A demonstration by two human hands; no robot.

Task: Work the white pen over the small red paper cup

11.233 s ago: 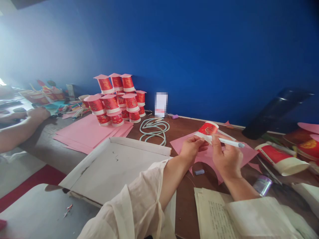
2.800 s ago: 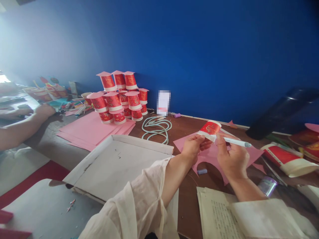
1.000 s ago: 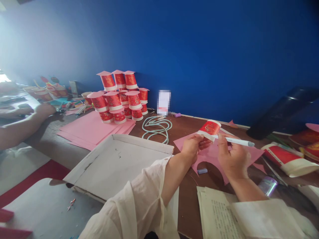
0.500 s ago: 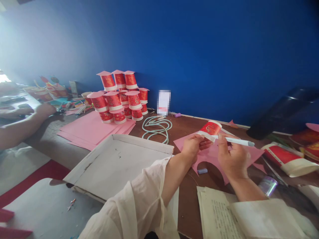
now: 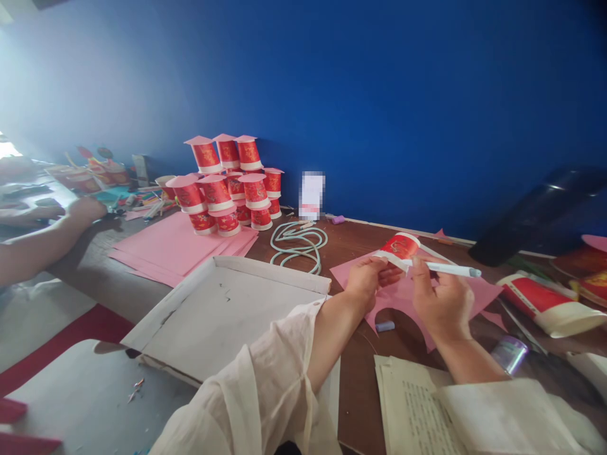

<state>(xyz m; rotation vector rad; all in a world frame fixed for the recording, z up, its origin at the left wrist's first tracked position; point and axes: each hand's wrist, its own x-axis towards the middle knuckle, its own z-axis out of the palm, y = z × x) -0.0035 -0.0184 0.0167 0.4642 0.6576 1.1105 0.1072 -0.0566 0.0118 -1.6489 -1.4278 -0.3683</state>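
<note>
My left hand (image 5: 367, 281) is closed round the white rim of a red paper cup (image 5: 399, 248) that lies on its side above a cut pink paper sheet (image 5: 474, 292). My right hand (image 5: 439, 300) grips a white pen (image 5: 450, 270), its tip at the cup's rim and its capped end pointing right. A small blue eraser-like piece (image 5: 384, 326) lies on the brown table just below my hands.
A stack of red cups with pink lids (image 5: 230, 183) stands on pink sheets (image 5: 175, 246) at the back left. A shallow white cardboard tray (image 5: 222, 316), a coiled green cord (image 5: 296, 243), open book pages (image 5: 412, 411), nested cups (image 5: 545, 303) and another person's arm (image 5: 42, 243) surround me.
The cup and pen have barely shifted; the cup sits slightly lower and the pen's end a little further left than half a second ago.
</note>
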